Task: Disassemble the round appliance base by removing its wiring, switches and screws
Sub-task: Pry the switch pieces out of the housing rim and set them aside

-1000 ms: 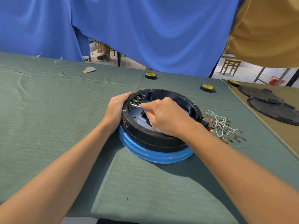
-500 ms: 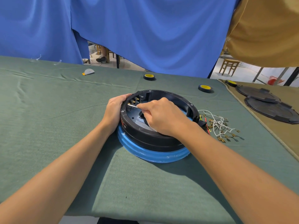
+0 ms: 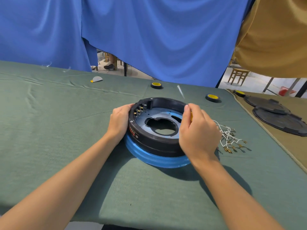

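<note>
Green cloth (image 3: 49,130) may let the round base (image 3: 157,143) slip from our gripping left hand (image 3: 118,121) as our right hand (image 3: 197,131) clutches a tool (image 3: 181,92) beside it.

Green table (image 3: 66,130): base (image 3: 149,143), wires (image 3: 230,138), tape rolls (image 3: 156,85)

This is looking like a makeshift workshop: blue curtains (image 3: 166,39) are hanging behind a cloth-covered surface (image 3: 49,122), tape rolls (image 3: 156,85) and loose wires (image 3: 229,135) are lying about, and a wooden stool (image 3: 238,75) is standing beyond.
</note>
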The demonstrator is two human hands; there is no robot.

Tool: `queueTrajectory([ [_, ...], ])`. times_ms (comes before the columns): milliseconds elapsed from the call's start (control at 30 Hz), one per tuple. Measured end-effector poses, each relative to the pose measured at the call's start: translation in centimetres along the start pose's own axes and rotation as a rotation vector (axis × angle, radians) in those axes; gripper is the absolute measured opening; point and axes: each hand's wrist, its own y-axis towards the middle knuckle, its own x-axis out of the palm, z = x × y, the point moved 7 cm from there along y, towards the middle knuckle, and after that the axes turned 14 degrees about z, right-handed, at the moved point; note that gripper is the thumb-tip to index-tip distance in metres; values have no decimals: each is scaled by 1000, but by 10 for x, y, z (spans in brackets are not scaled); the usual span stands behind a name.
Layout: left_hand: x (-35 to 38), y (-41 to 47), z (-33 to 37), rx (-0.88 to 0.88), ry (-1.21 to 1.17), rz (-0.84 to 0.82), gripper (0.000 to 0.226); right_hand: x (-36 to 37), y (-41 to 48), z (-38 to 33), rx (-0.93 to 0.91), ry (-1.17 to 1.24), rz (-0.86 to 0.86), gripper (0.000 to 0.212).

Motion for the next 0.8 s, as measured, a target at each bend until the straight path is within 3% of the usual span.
queueTrajectory([
  [167, -14, -17, -1, 61, 202, 137, 39, 25, 16, 31, 31, -108, -72, 40],
  [300, -15, -27, 1, 39, 223, 202, 38, 29, 9, 57, 432, -39, -74, 33],
  [367, -12, -30, 5, 38, 226, 222, 36, 22, -8, 44, 518, 36, -22, 30],
  [567, -8, -44, 12, -13, 242, 351, 36, 27, -20, 36, 417, -9, -82, 29],
  [800, 11, -62, 15, -13, 293, 339, 34, 53, 7, 64, 347, -30, -258, 30],
])
